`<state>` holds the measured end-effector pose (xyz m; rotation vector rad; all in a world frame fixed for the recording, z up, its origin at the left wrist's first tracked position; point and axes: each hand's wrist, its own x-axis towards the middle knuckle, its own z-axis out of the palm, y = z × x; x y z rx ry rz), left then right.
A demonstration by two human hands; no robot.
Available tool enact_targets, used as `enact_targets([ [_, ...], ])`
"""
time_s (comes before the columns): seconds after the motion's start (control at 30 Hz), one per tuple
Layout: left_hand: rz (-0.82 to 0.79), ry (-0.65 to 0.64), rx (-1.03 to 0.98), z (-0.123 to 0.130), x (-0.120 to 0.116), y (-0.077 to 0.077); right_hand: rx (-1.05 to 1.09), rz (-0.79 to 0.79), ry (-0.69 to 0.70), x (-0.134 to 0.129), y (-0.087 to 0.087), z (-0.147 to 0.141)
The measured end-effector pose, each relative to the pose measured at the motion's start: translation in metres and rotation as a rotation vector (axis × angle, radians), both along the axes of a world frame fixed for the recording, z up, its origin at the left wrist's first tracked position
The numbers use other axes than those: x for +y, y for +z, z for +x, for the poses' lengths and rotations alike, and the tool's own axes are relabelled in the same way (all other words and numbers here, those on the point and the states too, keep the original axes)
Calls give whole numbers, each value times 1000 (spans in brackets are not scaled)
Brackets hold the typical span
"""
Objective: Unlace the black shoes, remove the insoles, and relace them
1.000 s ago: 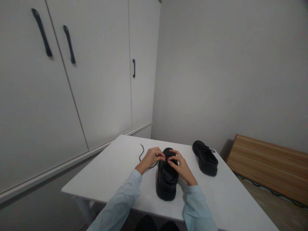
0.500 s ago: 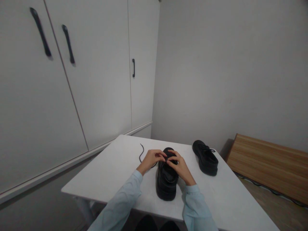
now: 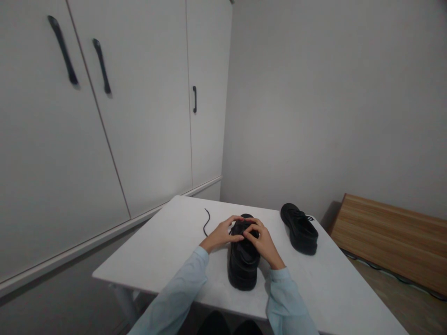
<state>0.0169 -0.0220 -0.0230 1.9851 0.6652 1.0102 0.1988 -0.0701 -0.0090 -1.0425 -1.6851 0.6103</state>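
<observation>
A black lace-up shoe (image 3: 243, 272) stands on the white table with its heel towards me. At its lacing area, my left hand (image 3: 223, 232) curves over the left side, thumb and forefinger bent onto the upper with a gap between them. From the right, my right hand (image 3: 261, 238) meets it, thumb and forefinger pinched at the eyelets. Any lace between these fingertips is too small and dark to make out. One black shoelace end (image 3: 206, 223) lies in a curve on the table, left of the shoe.
A second black shoe (image 3: 299, 229), its lace in place, stands at the table's back right. The white table (image 3: 150, 260) borders white cupboards (image 3: 150, 107) with dark handles on the left. A wood-grain board (image 3: 391, 242) leans by the wall at right.
My left thumb and forefinger have spread apart, the forefinger reaching further forward over the shoe. My right fingers have drawn closer into a pinch. Both shoes stay in place.
</observation>
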Motion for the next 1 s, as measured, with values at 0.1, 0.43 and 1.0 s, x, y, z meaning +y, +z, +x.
enact_targets([
  [0.1,-20,-38,-16,0,-1,-1,18,-6,3,-1,1,2],
  [0.43,-79,-46,-3,-3,-7,2,416,-78,87,-7,11,15],
  [1.0,-41,8,41,-4,-10,5,486,-172,163,-17,21,23],
])
